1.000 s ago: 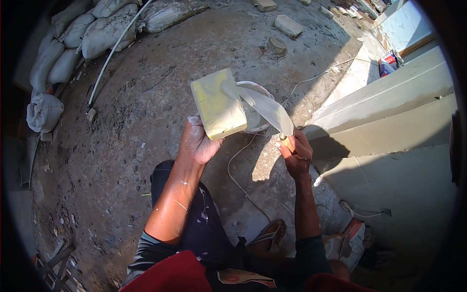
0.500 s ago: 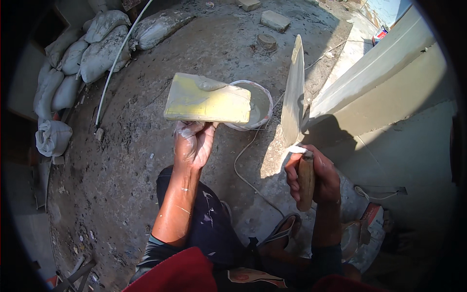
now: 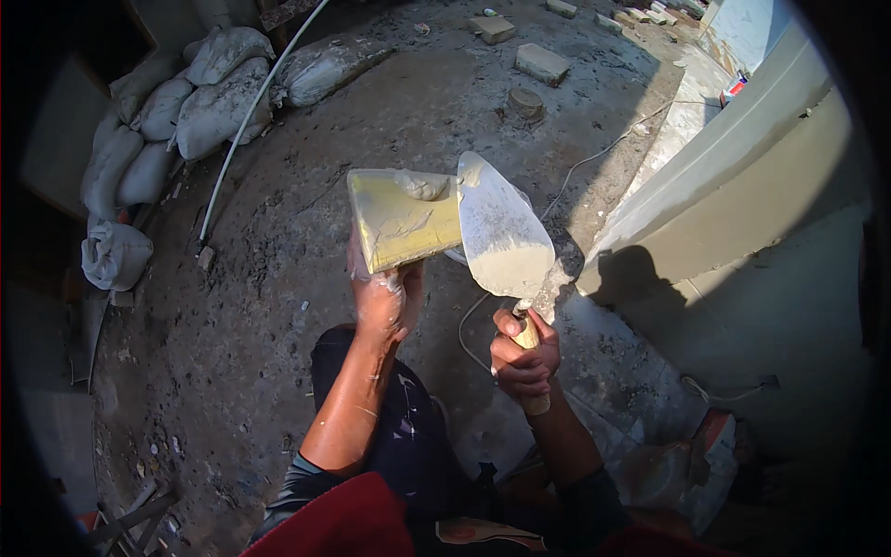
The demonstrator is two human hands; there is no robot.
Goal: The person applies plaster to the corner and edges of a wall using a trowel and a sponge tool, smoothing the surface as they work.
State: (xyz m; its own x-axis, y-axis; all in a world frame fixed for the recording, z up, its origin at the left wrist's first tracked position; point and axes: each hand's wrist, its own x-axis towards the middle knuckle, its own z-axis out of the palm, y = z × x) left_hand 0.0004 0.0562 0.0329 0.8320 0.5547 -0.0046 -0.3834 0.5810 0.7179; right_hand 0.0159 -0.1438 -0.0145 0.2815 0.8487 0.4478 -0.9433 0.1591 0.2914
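Note:
My left hand is closed beneath a yellow rectangular plastering float, its flat face up; the grip underneath is hidden. Grey wet mortar smears that face, with a small lump of mortar near the far edge. In my right hand is the wooden handle of a trowel. The trowel's broad blade, coated with mortar toward the handle, overlaps the float's right end; whether they touch I cannot tell. White residue sticks to my left hand and wrist. Behind the blade, the bucket is almost wholly hidden.
Stacked white sacks lie at the far left beside a pale pipe. Concrete blocks and a round stub stand on the rough ground ahead. A partly plastered wall rises at right, with a cable along the ground.
The trowel has swung left from beside the wall to the float's right end, its blade turning from edge-on to broadside. The float has shifted slightly right and nearer, and tilted.

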